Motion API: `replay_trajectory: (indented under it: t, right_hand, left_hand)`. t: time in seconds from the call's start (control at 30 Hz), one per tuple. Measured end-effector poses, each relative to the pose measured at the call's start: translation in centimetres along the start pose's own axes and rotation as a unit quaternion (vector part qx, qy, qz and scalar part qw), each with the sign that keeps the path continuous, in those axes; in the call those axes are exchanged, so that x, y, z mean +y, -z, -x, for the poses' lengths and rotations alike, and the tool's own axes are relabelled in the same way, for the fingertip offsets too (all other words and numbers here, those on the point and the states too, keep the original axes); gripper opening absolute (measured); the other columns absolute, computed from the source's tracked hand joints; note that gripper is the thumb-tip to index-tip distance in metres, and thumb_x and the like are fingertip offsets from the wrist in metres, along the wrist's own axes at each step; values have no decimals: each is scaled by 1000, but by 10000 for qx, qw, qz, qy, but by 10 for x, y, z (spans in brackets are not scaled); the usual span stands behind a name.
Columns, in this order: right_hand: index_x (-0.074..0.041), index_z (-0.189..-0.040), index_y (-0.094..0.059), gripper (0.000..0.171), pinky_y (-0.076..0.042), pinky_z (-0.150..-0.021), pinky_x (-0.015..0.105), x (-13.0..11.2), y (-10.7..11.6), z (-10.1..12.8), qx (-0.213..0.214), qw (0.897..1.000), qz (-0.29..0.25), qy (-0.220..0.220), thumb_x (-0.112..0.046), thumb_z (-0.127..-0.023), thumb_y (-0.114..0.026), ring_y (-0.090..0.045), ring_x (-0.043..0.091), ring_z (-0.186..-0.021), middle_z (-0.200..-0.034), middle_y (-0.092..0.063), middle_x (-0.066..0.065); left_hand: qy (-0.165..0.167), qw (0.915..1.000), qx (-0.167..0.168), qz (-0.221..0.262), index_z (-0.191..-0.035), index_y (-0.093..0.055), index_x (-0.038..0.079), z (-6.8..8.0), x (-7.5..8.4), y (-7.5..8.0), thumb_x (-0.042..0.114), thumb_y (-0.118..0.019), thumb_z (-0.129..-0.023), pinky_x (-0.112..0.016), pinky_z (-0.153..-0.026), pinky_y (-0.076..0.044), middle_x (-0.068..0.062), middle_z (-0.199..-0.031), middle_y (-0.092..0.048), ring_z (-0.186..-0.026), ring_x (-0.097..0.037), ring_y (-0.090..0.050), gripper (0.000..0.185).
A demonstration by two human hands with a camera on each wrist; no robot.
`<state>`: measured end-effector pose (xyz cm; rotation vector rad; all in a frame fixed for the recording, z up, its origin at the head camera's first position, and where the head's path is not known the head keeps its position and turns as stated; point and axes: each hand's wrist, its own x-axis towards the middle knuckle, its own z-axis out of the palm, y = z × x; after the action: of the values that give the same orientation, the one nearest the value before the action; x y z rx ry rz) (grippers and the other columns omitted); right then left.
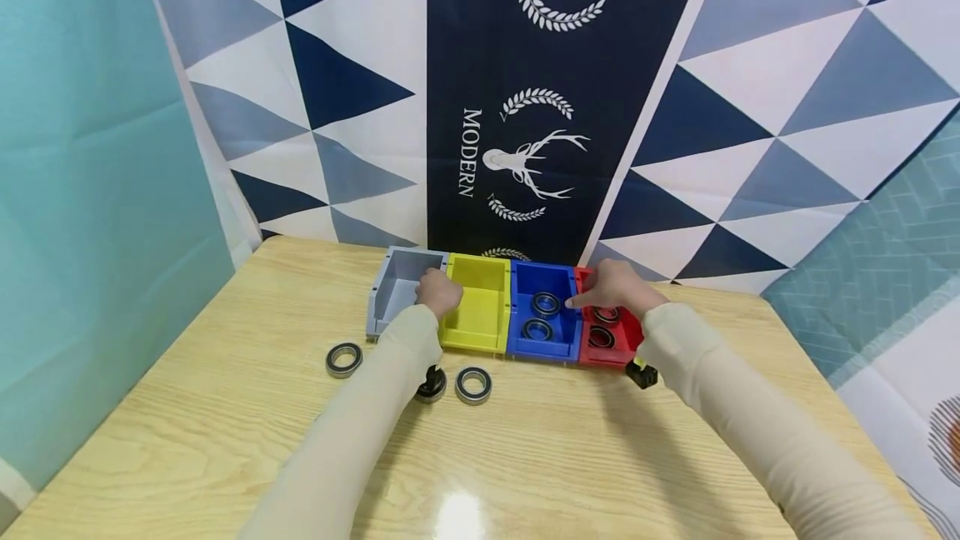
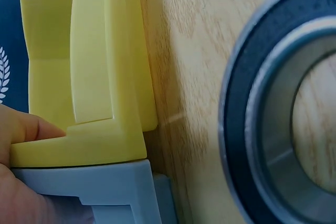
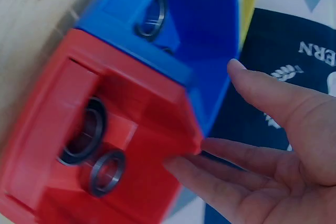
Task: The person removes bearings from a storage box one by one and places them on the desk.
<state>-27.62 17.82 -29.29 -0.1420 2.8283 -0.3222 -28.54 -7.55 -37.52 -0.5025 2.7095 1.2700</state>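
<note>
Four open bins stand in a row at the table's far edge: grey (image 1: 396, 294), yellow (image 1: 480, 311), blue (image 1: 555, 277) and red (image 1: 626, 338). My left hand (image 1: 438, 292) is curled over the wall where the grey and yellow bins meet. In the left wrist view a finger (image 2: 31, 127) lies on the yellow bin's rim (image 2: 94, 145). My right hand (image 1: 594, 297) reaches over the back of the red bin, fingers (image 3: 236, 156) straight and touching its corner beside the blue bin (image 3: 205, 35). Two bearings (image 1: 545, 304) lie in the blue bin and two (image 1: 601, 337) in the red.
Loose black-and-steel bearings lie on the wooden table (image 1: 525, 457) in front of the bins: one at the left (image 1: 344, 359), one nearer the middle (image 1: 473, 385). A dark round object (image 1: 431, 387) is partly hidden under my left forearm. A patterned cloth hangs behind the bins.
</note>
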Motion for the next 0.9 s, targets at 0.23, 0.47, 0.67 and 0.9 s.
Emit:
replay_trajectory:
  t: [0.23,0.47,0.67,0.9]
  right_hand:
    - [4,-129,-56,66,-49,-98,49,-24,12,11,-362,9916,801,946,-38,-81,-75,-60,35,-111,-127,-60,25]
    - [-2,-120,-64,51,-49,-98,46,-40,0,10,-714,9778,1175,1584,-34,-81,-75,-61,32,-110,-123,-64,21]
    - [-1,-113,-68,48,-54,-83,37,-45,-16,2,-387,9821,1119,1466,-31,-77,-79,-57,20,-83,-103,-68,15]
    - [-5,-106,-72,41,-54,-91,41,-55,-19,-7,-316,9870,1074,1154,-32,-76,-81,-56,23,-91,-113,-66,15]
  left_hand:
    - [12,9999,-96,30,-129,-42,-5,0,0,4,17,-50,-94,-45,-104,-44,-21,-126,-52,-116,-33,-51,42]
    - [-45,9999,-128,-82,-129,-42,-5,-3,-2,1,17,-50,-94,-45,-104,-44,-21,-126,-52,-115,-33,-51,42]
    - [-104,9998,-116,-142,-127,-44,-7,-1,-7,-7,16,-52,-93,-46,-103,-44,-23,-124,-53,-114,-34,-52,42]
    - [-130,9998,156,-93,-126,-45,-7,-1,-4,-4,16,-54,-92,-45,-101,-45,-23,-122,-53,-113,-35,-52,42]
